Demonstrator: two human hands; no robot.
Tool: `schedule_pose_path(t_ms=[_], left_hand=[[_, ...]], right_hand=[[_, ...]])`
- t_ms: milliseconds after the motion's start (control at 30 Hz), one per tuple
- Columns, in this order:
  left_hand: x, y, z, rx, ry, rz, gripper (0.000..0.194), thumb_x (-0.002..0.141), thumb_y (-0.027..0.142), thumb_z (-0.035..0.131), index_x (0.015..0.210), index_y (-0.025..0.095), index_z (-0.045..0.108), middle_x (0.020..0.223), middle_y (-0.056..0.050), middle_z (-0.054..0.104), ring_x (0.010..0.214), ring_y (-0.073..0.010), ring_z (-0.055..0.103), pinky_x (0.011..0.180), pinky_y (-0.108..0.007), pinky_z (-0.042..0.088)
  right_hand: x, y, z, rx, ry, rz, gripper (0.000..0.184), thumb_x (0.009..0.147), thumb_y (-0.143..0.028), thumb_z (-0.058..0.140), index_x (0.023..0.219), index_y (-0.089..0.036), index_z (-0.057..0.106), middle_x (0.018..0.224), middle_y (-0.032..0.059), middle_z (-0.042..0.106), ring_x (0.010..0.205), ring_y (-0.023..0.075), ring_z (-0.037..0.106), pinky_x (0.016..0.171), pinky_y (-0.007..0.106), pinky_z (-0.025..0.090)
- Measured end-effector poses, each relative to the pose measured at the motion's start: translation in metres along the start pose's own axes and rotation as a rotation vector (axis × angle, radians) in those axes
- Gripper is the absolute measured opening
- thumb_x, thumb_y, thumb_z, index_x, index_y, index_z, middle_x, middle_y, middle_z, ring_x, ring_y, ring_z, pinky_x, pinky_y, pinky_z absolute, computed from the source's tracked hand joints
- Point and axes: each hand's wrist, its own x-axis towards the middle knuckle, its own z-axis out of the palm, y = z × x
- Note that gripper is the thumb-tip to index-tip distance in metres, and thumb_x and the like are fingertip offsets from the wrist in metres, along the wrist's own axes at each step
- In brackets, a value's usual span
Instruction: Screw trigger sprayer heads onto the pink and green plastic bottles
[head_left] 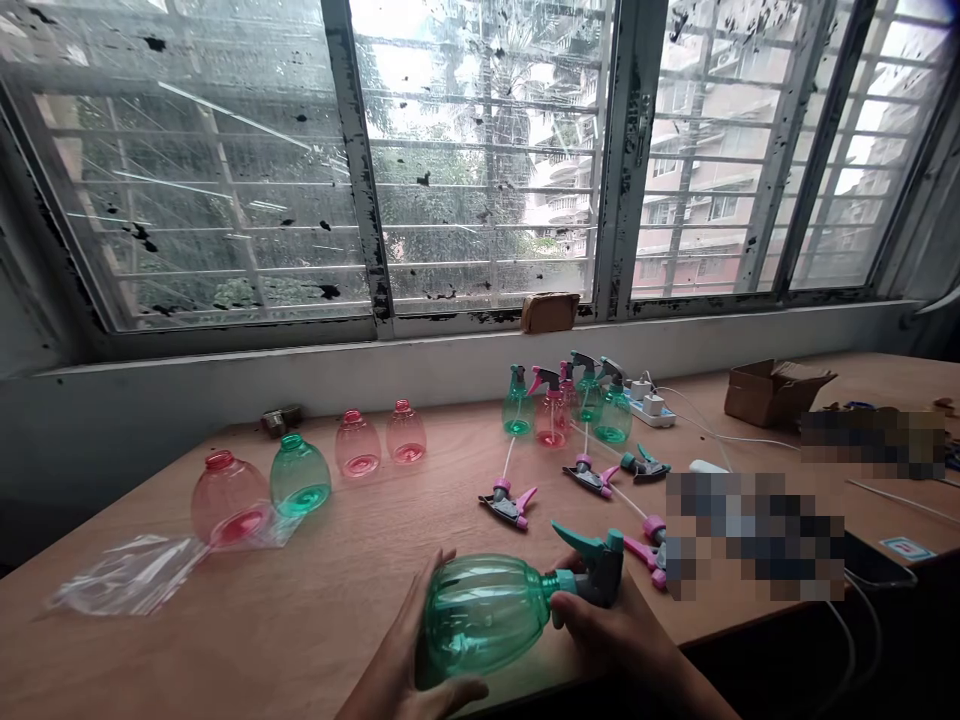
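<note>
A clear green spray bottle (487, 612) lies on its side between my hands at the table's front edge, its neck to the right. My left hand (411, 650) is wrapped round the base end, thumb below. My right hand (611, 625) grips the neck end, at the teal collar of the grey-and-teal trigger head (600, 568). The head sits at the bottle's mouth; whether it is fully screwed on I cannot tell. Just beyond are loose pink-and-grey trigger heads (511, 503) with dip tubes, and a teal one (645, 464).
Headless pink bottles (358, 445) and a green bottle (301, 478) stand left, near a plastic bag (131, 575). Several bottles with heads (551, 418) stand at the back. A power strip (651, 408), cables and a cardboard box (776, 392) are right. A phone (877, 562) lies near the edge.
</note>
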Motion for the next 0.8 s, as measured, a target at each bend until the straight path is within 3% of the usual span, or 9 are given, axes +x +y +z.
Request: schedule_pose_path(t_ms=[67, 133, 267, 400, 500, 567, 667, 800], left_hand=[[0.000, 0.004, 0.000, -0.016, -0.037, -0.003, 0.099, 0.076, 0.044, 0.084, 0.157, 0.031, 0.027, 0.166, -0.006, 0.030, 0.154, -0.0342, 0.021, 0.127, -0.048, 0.013], [0.001, 0.007, 0.001, -0.089, -0.066, 0.012, 0.099, 0.077, 0.062, 0.075, 0.157, 0.035, 0.023, 0.163, -0.006, 0.038, 0.150, -0.0363, 0.031, 0.124, -0.049, 0.022], [0.003, 0.013, 0.002, -0.172, -0.037, 0.016, 0.105, 0.071, 0.082, 0.061, 0.157, 0.031, 0.027, 0.154, -0.010, 0.049, 0.143, -0.0414, 0.041, 0.121, -0.054, 0.027], [0.000, 0.017, -0.001, -0.147, -0.030, -0.031, 0.088, 0.083, 0.067, 0.065, 0.156, 0.033, 0.029, 0.158, -0.006, 0.047, 0.148, -0.0352, 0.036, 0.124, -0.049, 0.025], [-0.002, 0.008, -0.003, -0.171, -0.046, -0.056, 0.097, 0.083, 0.050, 0.076, 0.159, 0.036, 0.015, 0.164, -0.005, 0.036, 0.150, -0.0313, 0.032, 0.123, -0.044, 0.029], [-0.001, -0.002, -0.003, -0.161, -0.039, -0.031, 0.101, 0.081, 0.044, 0.080, 0.159, 0.035, 0.016, 0.165, -0.006, 0.033, 0.150, -0.0317, 0.032, 0.124, -0.044, 0.027], [0.000, -0.007, -0.001, -0.096, -0.083, 0.026, 0.091, 0.081, 0.041, 0.080, 0.156, 0.031, 0.029, 0.164, -0.007, 0.035, 0.151, -0.0337, 0.031, 0.127, -0.048, 0.019], [-0.001, 0.010, 0.000, -0.131, -0.080, 0.022, 0.092, 0.082, 0.052, 0.076, 0.157, 0.033, 0.027, 0.165, -0.004, 0.036, 0.151, -0.0335, 0.029, 0.127, -0.049, 0.018]], right_hand=[[0.000, 0.001, 0.000, 0.022, 0.032, 0.014, 0.048, 0.069, -0.053, 0.087, 0.086, -0.017, 0.062, 0.060, 0.0024, 0.071, 0.046, 0.0133, 0.053, 0.045, 0.023, 0.036], [0.000, 0.001, 0.000, 0.051, 0.046, 0.016, 0.049, 0.068, -0.054, 0.088, 0.086, -0.017, 0.061, 0.058, 0.0018, 0.070, 0.045, 0.0131, 0.052, 0.044, 0.023, 0.035], [-0.002, -0.006, 0.003, 0.091, 0.039, 0.001, 0.046, 0.069, -0.050, 0.088, 0.085, -0.017, 0.061, 0.059, 0.0016, 0.070, 0.048, 0.0129, 0.052, 0.047, 0.024, 0.035], [-0.003, -0.010, 0.005, 0.106, 0.043, 0.001, 0.045, 0.069, -0.049, 0.089, 0.085, -0.017, 0.062, 0.059, 0.0007, 0.069, 0.048, 0.0124, 0.052, 0.046, 0.023, 0.035], [-0.002, -0.010, 0.005, 0.093, 0.045, 0.010, 0.045, 0.071, -0.050, 0.088, 0.085, -0.017, 0.061, 0.058, -0.0003, 0.069, 0.044, 0.0117, 0.051, 0.043, 0.023, 0.036], [-0.002, -0.009, 0.004, 0.081, 0.054, 0.009, 0.046, 0.070, -0.051, 0.088, 0.086, -0.017, 0.061, 0.058, -0.0004, 0.069, 0.044, 0.0118, 0.052, 0.043, 0.022, 0.037], [-0.002, -0.008, 0.003, 0.068, 0.062, 0.011, 0.047, 0.069, -0.051, 0.089, 0.087, -0.017, 0.061, 0.059, -0.0001, 0.069, 0.045, 0.0119, 0.053, 0.043, 0.022, 0.039], [-0.003, -0.007, 0.002, 0.037, 0.042, 0.010, 0.046, 0.072, -0.053, 0.086, 0.087, -0.018, 0.061, 0.058, 0.0002, 0.069, 0.041, 0.0116, 0.051, 0.040, 0.023, 0.039]])
